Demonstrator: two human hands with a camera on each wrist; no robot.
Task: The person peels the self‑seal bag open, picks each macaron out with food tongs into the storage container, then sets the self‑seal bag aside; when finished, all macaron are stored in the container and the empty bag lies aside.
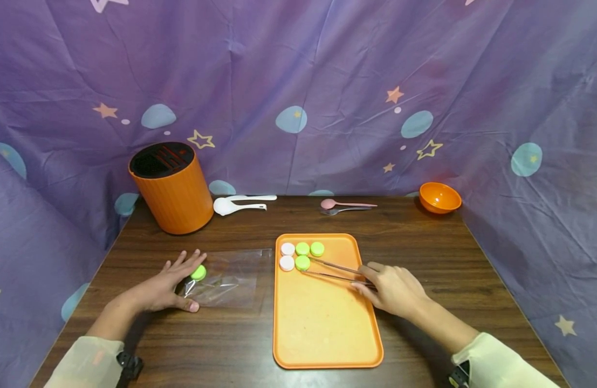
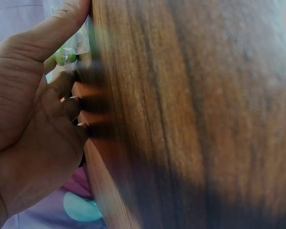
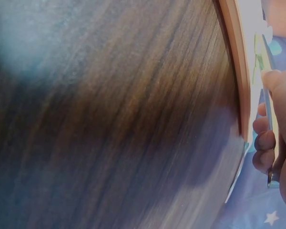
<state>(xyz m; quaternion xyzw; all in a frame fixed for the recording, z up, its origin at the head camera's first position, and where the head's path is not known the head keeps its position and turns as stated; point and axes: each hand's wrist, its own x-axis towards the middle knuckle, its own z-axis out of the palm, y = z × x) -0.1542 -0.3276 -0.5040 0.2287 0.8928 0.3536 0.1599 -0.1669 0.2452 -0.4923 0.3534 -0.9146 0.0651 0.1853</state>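
Observation:
My left hand (image 1: 164,288) lies with its fingers spread at the left end of a clear plastic bag (image 1: 232,277). A green macaron (image 1: 198,272) sits inside that end, close to the fingertips. My right hand (image 1: 397,288) holds metal tongs (image 1: 337,277) over the orange tray (image 1: 327,345). The tongs' arms are apart, their tips right by a green macaron (image 1: 302,263) in the nearer row. Two other green macarons (image 1: 317,249) and two white macarons (image 1: 287,263) fill the tray's far left corner. In the right wrist view, fingers curl round the tongs (image 3: 269,112).
An orange knife block (image 1: 174,199) stands at the back left, with white utensils (image 1: 225,206) next to it. A pink spoon (image 1: 329,203) and a fork (image 1: 332,211) lie at the back middle. An orange bowl (image 1: 439,198) sits in the far right corner, against the purple curtain.

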